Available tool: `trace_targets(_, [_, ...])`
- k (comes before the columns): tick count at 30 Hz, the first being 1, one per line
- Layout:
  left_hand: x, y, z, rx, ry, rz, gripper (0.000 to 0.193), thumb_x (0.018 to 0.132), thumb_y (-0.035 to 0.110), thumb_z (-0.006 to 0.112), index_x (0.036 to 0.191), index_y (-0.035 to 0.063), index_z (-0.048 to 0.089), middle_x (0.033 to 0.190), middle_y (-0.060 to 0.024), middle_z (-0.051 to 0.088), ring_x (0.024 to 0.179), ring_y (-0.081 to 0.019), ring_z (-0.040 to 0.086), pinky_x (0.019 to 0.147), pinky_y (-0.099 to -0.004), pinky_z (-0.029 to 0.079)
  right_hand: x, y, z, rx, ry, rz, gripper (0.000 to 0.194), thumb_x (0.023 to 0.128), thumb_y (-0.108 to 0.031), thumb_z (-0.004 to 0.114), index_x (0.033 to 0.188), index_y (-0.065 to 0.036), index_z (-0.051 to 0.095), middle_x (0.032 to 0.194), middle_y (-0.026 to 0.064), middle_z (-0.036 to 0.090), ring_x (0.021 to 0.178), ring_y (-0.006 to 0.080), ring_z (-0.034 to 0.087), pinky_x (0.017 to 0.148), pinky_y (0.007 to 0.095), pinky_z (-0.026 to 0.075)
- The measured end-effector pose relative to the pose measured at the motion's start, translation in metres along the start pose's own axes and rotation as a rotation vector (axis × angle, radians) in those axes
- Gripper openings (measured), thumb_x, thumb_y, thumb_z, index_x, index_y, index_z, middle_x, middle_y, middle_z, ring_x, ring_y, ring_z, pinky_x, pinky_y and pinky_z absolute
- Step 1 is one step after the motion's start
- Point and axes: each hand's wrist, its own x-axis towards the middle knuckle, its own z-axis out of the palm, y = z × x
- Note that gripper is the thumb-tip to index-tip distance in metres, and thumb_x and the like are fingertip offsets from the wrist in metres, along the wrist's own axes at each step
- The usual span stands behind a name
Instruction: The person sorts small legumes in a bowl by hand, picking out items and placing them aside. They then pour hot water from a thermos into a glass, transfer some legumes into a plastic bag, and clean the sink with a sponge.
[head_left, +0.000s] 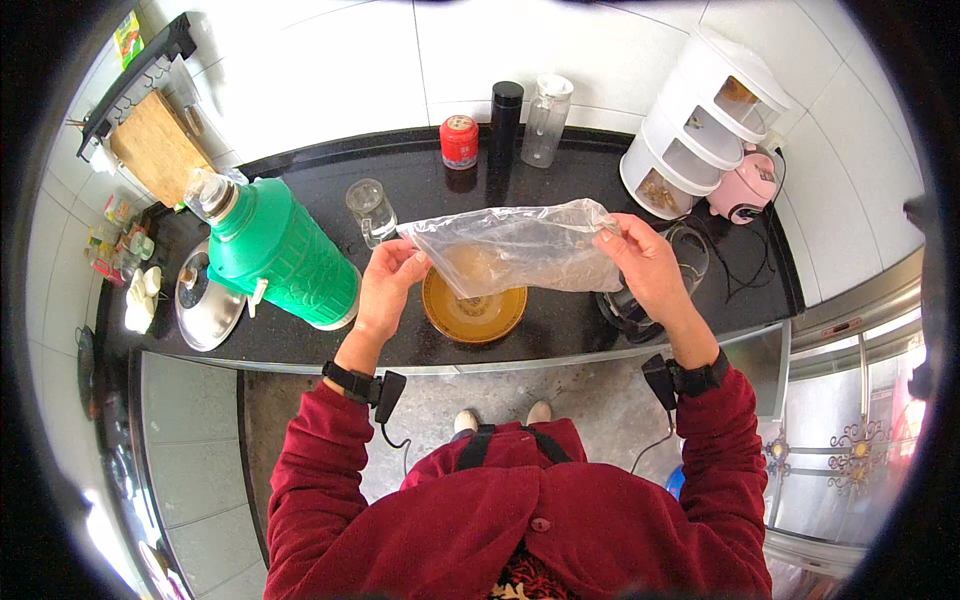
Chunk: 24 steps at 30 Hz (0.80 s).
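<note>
A clear plastic bag (525, 251) is stretched between my two hands above the counter. My left hand (390, 281) pinches its left corner between thumb and fingers. At the other end, my right hand (645, 262) grips the upper right corner. Below the bag sits a yellow-brown bowl (472, 330) with a patterned rim, partly hidden by the plastic. A glass mug (371, 210) stands behind my left hand. To the left of that hand is a large green thermos flask (281, 251) with a clear stopper. Behind my right hand, a clear container with a dark base (637, 315) is partly covered.
Along the back of the black counter (420, 165) stand a red jar (459, 142), a black bottle (505, 124) and a lidded glass pitcher (547, 124). White stacked drawers (675, 150) and a pink appliance (746, 184) are at right; a metal lid (210, 307) lies left.
</note>
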Motion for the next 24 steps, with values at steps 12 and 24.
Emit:
trace_targets(12, [0.0,-0.005,0.007,-0.011,0.045,-0.091,0.013,0.09,0.011,0.063,0.1,0.005,0.056,0.088,-0.0002,0.061,0.081,-0.0093,0.058,0.075,-0.0232,0.048,-0.003,0.002,0.0,-0.005,-0.047,0.07,0.023,0.091,-0.014,0.061,0.11,-0.001,0.06,0.091,0.0003,0.063,0.082,0.0072,0.055,0.074,0.0229,0.046])
trace_targets(24, [0.01,0.015,0.021,0.565,0.182,0.249,0.038,0.081,0.014,0.072,0.115,0.0063,0.057,0.097,-0.0046,0.059,0.073,-0.0082,0.056,0.067,-0.0246,0.049,-0.003,-0.004,0.002,-0.009,-0.075,0.061,0.022,0.091,-0.015,0.061,0.108,0.0,0.061,0.092,0.0004,0.063,0.081,0.0068,0.055,0.074,0.0227,0.046])
